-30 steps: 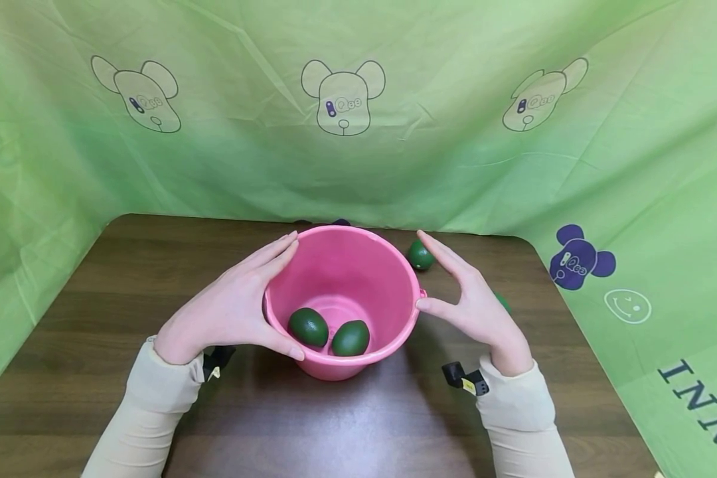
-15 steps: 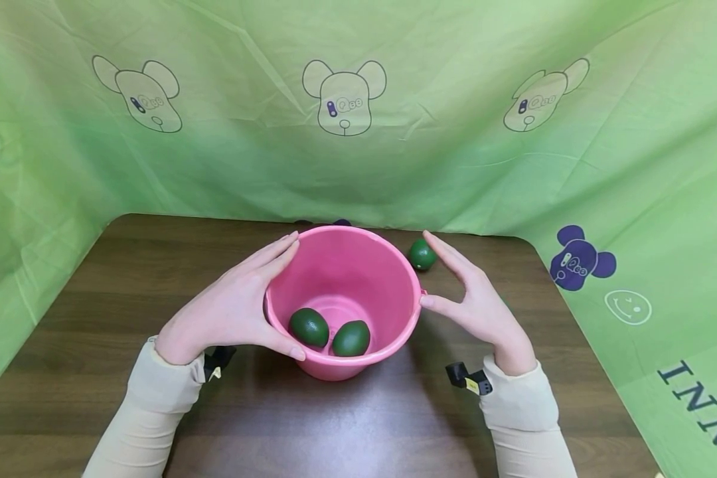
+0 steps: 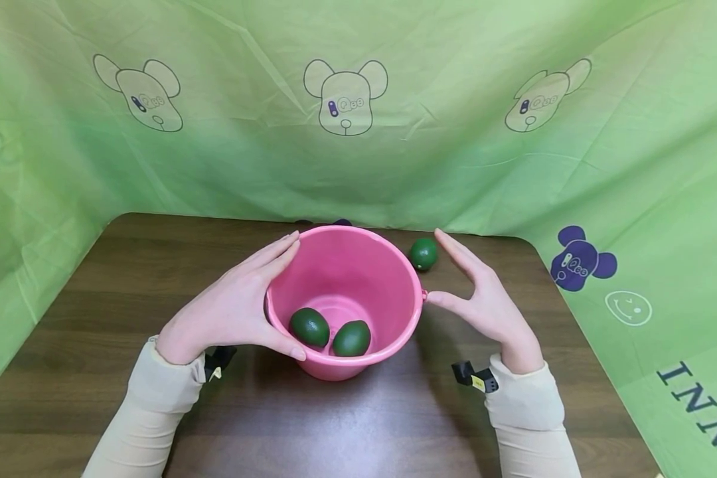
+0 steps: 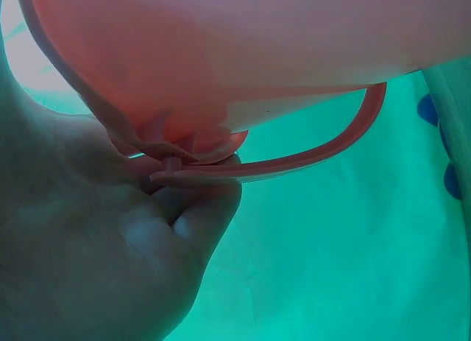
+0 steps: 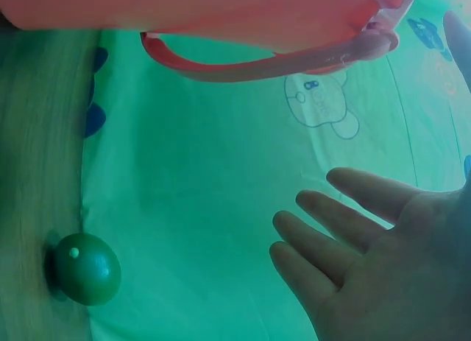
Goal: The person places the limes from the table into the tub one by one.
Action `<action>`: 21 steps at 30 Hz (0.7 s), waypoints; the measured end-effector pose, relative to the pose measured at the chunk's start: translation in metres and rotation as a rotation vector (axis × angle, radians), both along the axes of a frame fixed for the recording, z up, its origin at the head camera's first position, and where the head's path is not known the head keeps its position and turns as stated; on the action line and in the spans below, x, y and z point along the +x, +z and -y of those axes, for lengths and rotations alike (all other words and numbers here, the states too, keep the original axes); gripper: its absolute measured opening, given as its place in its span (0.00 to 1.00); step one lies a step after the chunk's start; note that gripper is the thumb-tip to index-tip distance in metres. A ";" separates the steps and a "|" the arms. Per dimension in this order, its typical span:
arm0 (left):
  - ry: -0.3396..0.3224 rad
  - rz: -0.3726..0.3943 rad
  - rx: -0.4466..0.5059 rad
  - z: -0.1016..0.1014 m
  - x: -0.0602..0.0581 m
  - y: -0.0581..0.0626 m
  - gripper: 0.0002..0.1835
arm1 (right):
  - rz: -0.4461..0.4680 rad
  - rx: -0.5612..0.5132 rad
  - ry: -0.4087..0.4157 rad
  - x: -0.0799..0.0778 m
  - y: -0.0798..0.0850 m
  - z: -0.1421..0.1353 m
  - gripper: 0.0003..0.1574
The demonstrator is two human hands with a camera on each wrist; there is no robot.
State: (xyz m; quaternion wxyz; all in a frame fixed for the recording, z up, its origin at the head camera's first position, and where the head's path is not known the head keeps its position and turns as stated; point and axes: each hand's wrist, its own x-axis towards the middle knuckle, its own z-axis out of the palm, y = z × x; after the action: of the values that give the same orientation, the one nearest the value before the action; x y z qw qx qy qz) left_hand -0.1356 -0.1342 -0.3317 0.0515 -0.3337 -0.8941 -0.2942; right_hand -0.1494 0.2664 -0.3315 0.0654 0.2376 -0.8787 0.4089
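A pink bucket (image 3: 340,265) stands upright on the table with two dark green avocados (image 3: 309,326) lying at its bottom. My left hand (image 3: 233,305) holds the bucket's left side, thumb along the front of the rim and fingers round the back left; in the left wrist view it lies against the rim (image 4: 81,94) by the handle joint. My right hand (image 3: 484,299) is spread apart to the right of the bucket, thumb tip close to the handle lug, holding nothing. Another avocado (image 3: 423,254) sits on the table behind, between the bucket and my right fingertips.
The bucket's handle (image 5: 243,68) hangs down on the far side. A brown wooden table (image 3: 346,431) lies under everything. Green printed cloth (image 3: 239,159) encloses the back and both sides. Small black cameras (image 3: 475,377) are strapped at both wrists.
My right hand has drawn away to the right from the bucket's rim, leaving more of the avocado behind it in sight. My left hand and the bucket stay put.
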 end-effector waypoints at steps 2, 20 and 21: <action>0.001 0.002 0.000 0.000 0.000 0.000 0.78 | 0.006 0.001 -0.007 0.000 0.000 -0.001 0.60; 0.000 0.005 -0.003 0.000 -0.001 0.001 0.77 | 0.027 0.035 -0.069 -0.004 -0.002 -0.015 0.56; -0.001 0.005 -0.002 0.000 -0.001 0.001 0.77 | 0.028 0.037 -0.073 -0.004 -0.003 -0.016 0.56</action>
State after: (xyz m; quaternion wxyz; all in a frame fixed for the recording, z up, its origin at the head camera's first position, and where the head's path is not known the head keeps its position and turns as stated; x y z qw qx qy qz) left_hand -0.1366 -0.1346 -0.3306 0.0489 -0.3335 -0.8944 -0.2939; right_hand -0.1534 0.2819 -0.3342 0.0636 0.2007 -0.8950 0.3931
